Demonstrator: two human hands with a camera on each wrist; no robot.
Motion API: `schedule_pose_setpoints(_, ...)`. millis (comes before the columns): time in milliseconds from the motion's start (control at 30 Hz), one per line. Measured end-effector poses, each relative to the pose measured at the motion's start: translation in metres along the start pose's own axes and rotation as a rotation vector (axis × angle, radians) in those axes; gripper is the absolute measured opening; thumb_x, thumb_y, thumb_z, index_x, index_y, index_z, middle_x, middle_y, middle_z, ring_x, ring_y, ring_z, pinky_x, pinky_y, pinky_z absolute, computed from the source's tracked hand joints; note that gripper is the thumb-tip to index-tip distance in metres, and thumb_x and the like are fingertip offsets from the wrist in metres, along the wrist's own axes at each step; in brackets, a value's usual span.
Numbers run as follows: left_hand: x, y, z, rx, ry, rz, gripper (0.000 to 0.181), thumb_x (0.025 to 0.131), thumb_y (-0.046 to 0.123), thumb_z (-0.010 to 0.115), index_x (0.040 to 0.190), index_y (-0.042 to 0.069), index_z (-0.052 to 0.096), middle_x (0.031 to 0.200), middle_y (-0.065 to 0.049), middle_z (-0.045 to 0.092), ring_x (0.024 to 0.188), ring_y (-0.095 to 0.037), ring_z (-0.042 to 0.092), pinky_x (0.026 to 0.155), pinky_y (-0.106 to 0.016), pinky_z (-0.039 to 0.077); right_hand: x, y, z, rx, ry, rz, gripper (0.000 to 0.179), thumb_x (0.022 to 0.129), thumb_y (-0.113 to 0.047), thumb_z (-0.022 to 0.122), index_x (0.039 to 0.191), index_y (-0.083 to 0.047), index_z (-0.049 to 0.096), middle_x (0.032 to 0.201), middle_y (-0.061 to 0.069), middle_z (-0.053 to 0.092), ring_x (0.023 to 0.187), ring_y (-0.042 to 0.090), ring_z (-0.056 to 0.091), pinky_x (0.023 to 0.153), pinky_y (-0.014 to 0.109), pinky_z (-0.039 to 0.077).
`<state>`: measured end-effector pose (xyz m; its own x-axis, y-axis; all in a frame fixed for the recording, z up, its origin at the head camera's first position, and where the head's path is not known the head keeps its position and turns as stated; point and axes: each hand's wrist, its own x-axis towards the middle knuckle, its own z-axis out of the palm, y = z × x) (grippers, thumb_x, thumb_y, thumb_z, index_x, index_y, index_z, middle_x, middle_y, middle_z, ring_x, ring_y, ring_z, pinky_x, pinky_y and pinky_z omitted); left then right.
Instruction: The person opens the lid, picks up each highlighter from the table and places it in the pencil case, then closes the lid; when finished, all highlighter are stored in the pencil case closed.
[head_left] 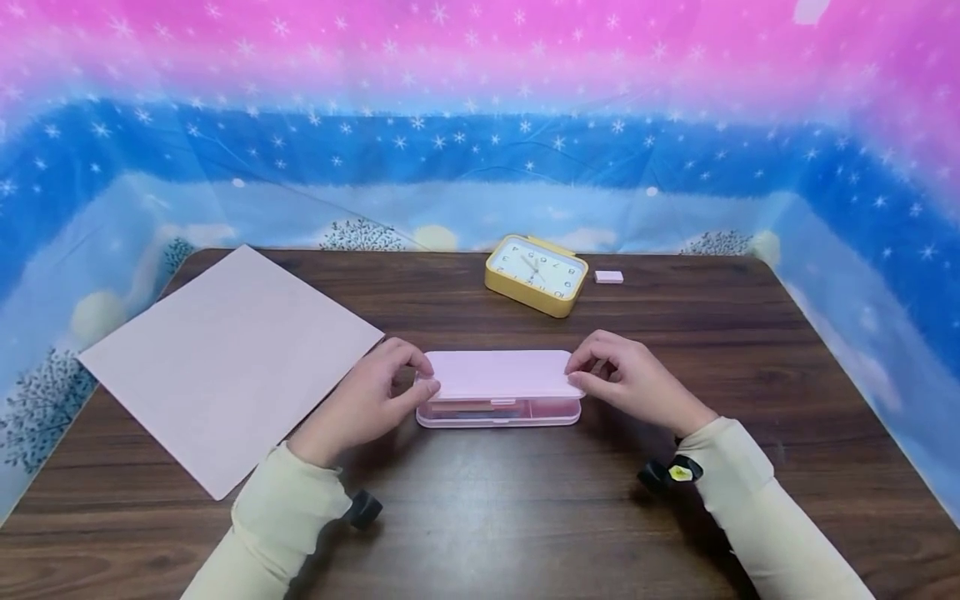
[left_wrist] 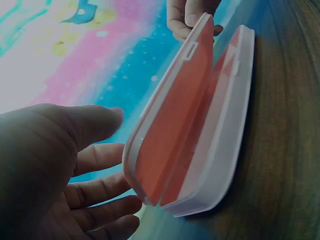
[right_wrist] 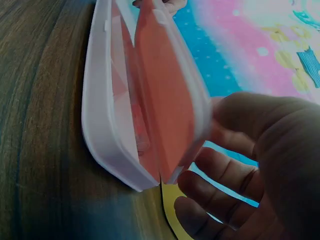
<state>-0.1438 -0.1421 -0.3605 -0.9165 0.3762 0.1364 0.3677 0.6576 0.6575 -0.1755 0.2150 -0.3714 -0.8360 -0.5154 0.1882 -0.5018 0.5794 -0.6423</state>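
A pale pink pencil case [head_left: 498, 373] lies on the table with its lid [left_wrist: 172, 127] raised partway over the tray [left_wrist: 222, 145]. My left hand [head_left: 375, 396] holds the lid's left end, thumb by the front corner and fingers along the end edge. At the opposite end, my right hand [head_left: 633, 375] grips the lid between thumb and fingers. The lid's inner face looks reddish in both wrist views. Through the gap, a divider and a reddish item [right_wrist: 139, 127] show inside the tray.
A yellow alarm clock [head_left: 536, 275] lies face up behind the case, beside a small pink-and-white eraser [head_left: 609, 277]. A large pale pink square sheet [head_left: 236, 367] covers the table's left side. A patterned curtain [head_left: 480, 150] hangs behind the brown wooden table [head_left: 495, 517].
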Motion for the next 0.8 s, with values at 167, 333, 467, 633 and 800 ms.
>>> schedule_pose_setpoints(167, 0.001, 0.003, 0.008, 0.092, -0.019, 0.003, 0.018, 0.087, 0.023, 0.074, 0.101, 0.013, 0.066, 0.106, -0.005, 0.06, 0.098, -0.022, 0.052, 0.089, -0.041, 0.05, 0.0, 0.003, 0.005, -0.018, -0.018, 0.015, 0.013, 0.089, -0.02, 0.074, 0.099, -0.026, 0.068, 0.098, -0.01, 0.063, 0.081, 0.008, 0.059, 0.07, 0.025, 0.051)
schedule_pose_setpoints(333, 0.002, 0.005, 0.013, 0.137, -0.037, 0.003, 0.017, 0.086, 0.02, 0.075, 0.101, 0.013, 0.069, 0.111, -0.006, 0.06, 0.103, -0.023, 0.049, 0.089, -0.041, 0.047, 0.001, 0.003, 0.009, -0.037, -0.026, 0.028, 0.014, 0.088, -0.016, 0.075, 0.097, -0.023, 0.068, 0.096, -0.008, 0.062, 0.08, 0.009, 0.058, 0.069, 0.026, 0.051)
schedule_pose_setpoints(467, 0.003, 0.004, 0.015, 0.165, -0.044, 0.003, 0.017, 0.085, 0.019, 0.076, 0.1, 0.013, 0.069, 0.111, -0.007, 0.059, 0.102, -0.023, 0.047, 0.087, -0.04, 0.045, 0.002, 0.004, 0.011, -0.05, -0.036, 0.04, 0.013, 0.088, -0.016, 0.075, 0.096, -0.023, 0.068, 0.094, -0.007, 0.061, 0.081, 0.01, 0.057, 0.069, 0.027, 0.051)
schedule_pose_setpoints(633, 0.002, 0.003, 0.017, 0.16, -0.05, -0.007, 0.017, 0.085, 0.017, 0.076, 0.101, 0.013, 0.07, 0.113, -0.008, 0.059, 0.104, -0.024, 0.046, 0.085, -0.038, 0.046, 0.003, 0.004, 0.014, -0.07, -0.055, 0.056, 0.011, 0.088, -0.017, 0.074, 0.096, -0.021, 0.067, 0.094, -0.005, 0.06, 0.082, 0.011, 0.056, 0.071, 0.028, 0.051)
schedule_pose_setpoints(800, 0.001, 0.006, 0.019, 0.166, -0.053, -0.016, 0.018, 0.085, 0.016, 0.075, 0.102, 0.011, 0.07, 0.114, -0.009, 0.058, 0.105, -0.025, 0.046, 0.086, -0.038, 0.046, 0.004, 0.004, 0.015, -0.088, -0.076, 0.068, 0.01, 0.09, -0.016, 0.073, 0.097, -0.019, 0.066, 0.093, -0.003, 0.058, 0.083, 0.012, 0.054, 0.074, 0.029, 0.05)
